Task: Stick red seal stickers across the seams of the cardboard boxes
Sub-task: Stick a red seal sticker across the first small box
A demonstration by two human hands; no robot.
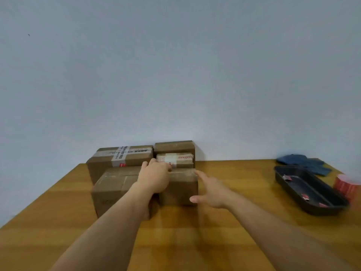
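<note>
Several brown cardboard boxes stand grouped at the far middle of the wooden table [224, 222]. My left hand [154, 178] lies over the top of the small front box [179, 189], fingers curled over its far edge. My right hand [211, 190] is spread open against that box's right side, thumb low at the front. To the left is a larger front box [109, 190]. Behind are a taped box [119, 159] with a small red sticker on its front, a box [175, 159] with white tape and red marks, and another box [173, 147] at the back.
A black tray [310, 194] at the right holds a few red sticker scraps. A red sticker roll [346, 184] stands beside it at the table's right edge. Blue cloth [302, 163] lies behind the tray. A pale wall rises behind the table.
</note>
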